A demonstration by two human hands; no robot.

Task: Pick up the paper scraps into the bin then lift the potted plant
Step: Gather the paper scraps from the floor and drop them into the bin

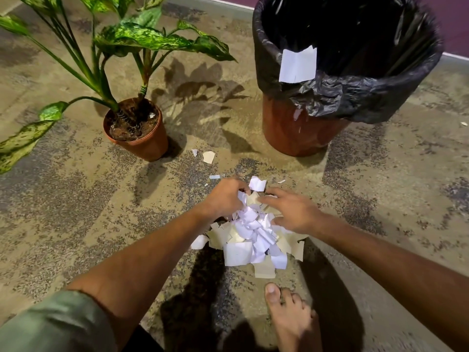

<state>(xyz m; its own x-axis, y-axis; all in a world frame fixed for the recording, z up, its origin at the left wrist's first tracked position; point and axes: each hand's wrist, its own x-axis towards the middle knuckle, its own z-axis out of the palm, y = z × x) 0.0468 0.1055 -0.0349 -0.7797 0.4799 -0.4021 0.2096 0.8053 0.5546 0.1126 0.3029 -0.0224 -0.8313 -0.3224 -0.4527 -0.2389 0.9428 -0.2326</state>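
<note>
**Two hands gather a heap of paper scraps on the floor, between a potted plant and a lined bin**

Seen from above, a person bends over a speckled floor (pixel 76 199). In the near centre lies a loose heap of paper scraps (pixel 250 240), white and cream, torn into small squarish pieces. The left hand (pixel 223 196) sits at the heap's far left edge with its fingers curled down into the paper, closing on some of the scraps. The right hand (pixel 291 209) rests on the heap's right side, fingers spread and flat across the top, pinching nothing that can be seen. A few stray scraps (pixel 208 157) lie apart on the floor, farther away, towards the plant.

The bin (pixel 304 128) stands far right, brown, lined with a black bag (pixel 355 97) folded over its rim; one white scrap (pixel 298 63) clings to the bag at the rim. The potted plant (pixel 137 128) stands far left in a brown pot, with long speckled green leaves spreading outward. A bare foot (pixel 291 318) shows at the near edge.

The scraps look very light, limp and apt to slip or flutter away, so they probably handle best scooped from both sides and pressed together. The plant looks heavier, with soil in it; its leaves and stems seem fragile, so the pot's sides are likely the place to hold.
</note>
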